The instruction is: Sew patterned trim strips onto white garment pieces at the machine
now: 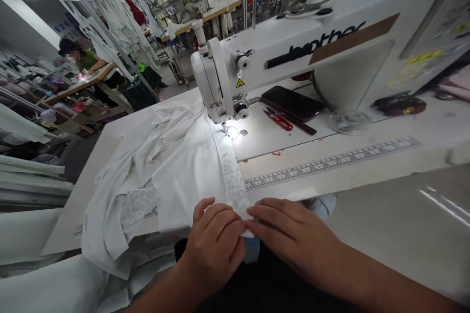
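White fabric (191, 166) lies over the left of the sewing table, and its patterned edge strip (232, 176) runs from under the presser foot (225, 129) toward me. At the near end of that strip my left hand (216, 242) is closed, fingers curled on the cloth. From the other side my right hand (284, 227) pinches the strip's corner between thumb and fingertips. Both hands meet there at the table's front edge. The sewing machine (257, 68) stands beyond them, its lamp lighting the needle area.
Right of the needle lie red thread snips (281, 121), a dark phone (293, 102) and a clear round dish (348, 121). A printed ruler (330, 162) runs along the table's front. White cloth (40, 279) hangs at lower left. Another person (86, 58) sits at a far table.
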Action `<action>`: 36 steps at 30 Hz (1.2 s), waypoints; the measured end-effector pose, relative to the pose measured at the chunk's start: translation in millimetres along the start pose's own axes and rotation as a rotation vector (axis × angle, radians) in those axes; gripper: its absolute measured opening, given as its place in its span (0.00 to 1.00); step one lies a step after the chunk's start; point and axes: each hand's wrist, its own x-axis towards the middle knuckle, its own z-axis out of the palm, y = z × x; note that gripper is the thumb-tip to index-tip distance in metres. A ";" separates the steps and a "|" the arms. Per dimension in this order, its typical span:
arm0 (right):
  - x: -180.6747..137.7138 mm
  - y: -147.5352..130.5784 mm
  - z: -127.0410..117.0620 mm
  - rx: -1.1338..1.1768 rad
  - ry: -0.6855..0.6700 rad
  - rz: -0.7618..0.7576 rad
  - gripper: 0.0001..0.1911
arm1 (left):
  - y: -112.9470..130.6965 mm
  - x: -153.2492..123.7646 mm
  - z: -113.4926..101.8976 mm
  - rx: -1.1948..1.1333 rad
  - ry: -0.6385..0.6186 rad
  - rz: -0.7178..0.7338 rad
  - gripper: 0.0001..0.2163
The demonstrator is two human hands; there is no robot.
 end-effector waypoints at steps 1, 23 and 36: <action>-0.9 0.0 -1.3 0.014 -0.001 0.002 0.13 | 1.3 0.9 -2.2 0.001 0.012 0.012 0.07; -18.6 7.2 -10.3 -0.055 -0.085 -0.075 0.20 | -91.5 30.0 0.7 0.179 -0.479 -0.296 0.26; -8.8 -2.3 -11.7 -0.177 -0.135 -0.049 0.19 | -84.6 55.8 12.3 0.300 -0.279 -0.283 0.15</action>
